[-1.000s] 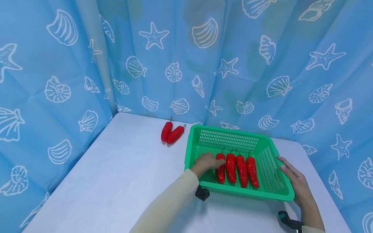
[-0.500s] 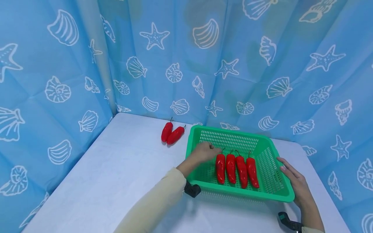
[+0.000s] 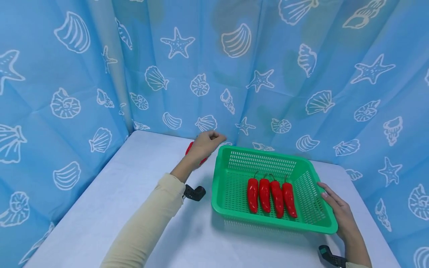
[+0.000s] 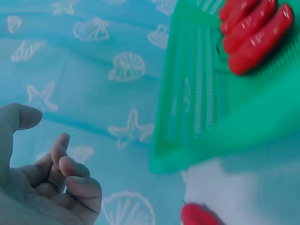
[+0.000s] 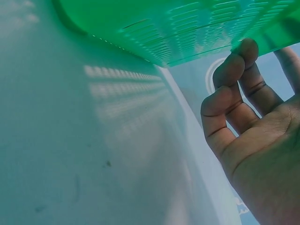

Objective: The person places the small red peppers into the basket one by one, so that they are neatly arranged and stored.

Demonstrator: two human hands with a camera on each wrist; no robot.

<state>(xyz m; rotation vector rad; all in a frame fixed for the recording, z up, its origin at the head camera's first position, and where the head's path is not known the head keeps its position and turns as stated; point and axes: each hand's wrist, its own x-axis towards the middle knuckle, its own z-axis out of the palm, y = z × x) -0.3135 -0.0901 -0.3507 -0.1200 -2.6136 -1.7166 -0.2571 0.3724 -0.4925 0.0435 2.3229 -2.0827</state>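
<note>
In the head view my left hand (image 3: pixel 203 146) hangs over the red chili peppers (image 3: pixel 189 147) on the table left of the basket, hiding most of them. The left wrist view shows its fingers (image 4: pixel 82 187) loosely bent, the thumb apart and nothing between them; one table pepper (image 4: pixel 199 215) shows at the lower edge. My right hand (image 3: pixel 341 212) holds the right rim of the green plastic basket (image 3: pixel 268 220), its bent fingers (image 5: pixel 229 70) against the outer wall in the right wrist view. Several red chili peppers (image 3: pixel 264 195) lie side by side in the basket, stems pointing away.
A white tabletop (image 3: pixel 134 178) spreads left and in front of the basket. Behind it and at both sides hangs a blue curtain (image 3: pixel 207 56) with white shell and starfish prints. Each wrist carries a small black camera (image 3: pixel 194 192).
My left hand has risen out of the basket and moved left and away, over the table peppers, which it now mostly covers. The right hand and basket have stayed almost in place.
</note>
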